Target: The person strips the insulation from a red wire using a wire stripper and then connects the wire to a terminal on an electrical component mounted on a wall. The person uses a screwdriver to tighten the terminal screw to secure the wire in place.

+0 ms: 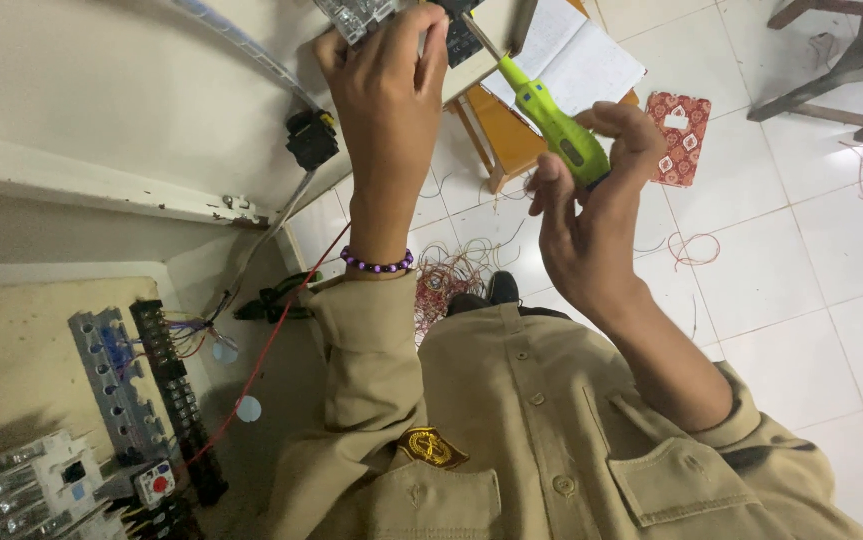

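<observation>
Left hand (388, 95) pinching the clear component (356, 15) should brace it while the right hand (591, 215), wrapped around the green screwdriver (551, 120), keeps its tip square.

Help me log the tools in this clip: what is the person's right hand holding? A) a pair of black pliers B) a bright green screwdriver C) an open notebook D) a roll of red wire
B: the right hand is wrapped around the handle of a bright green screwdriver, its shaft pointing up toward the component under the left hand.
</observation>
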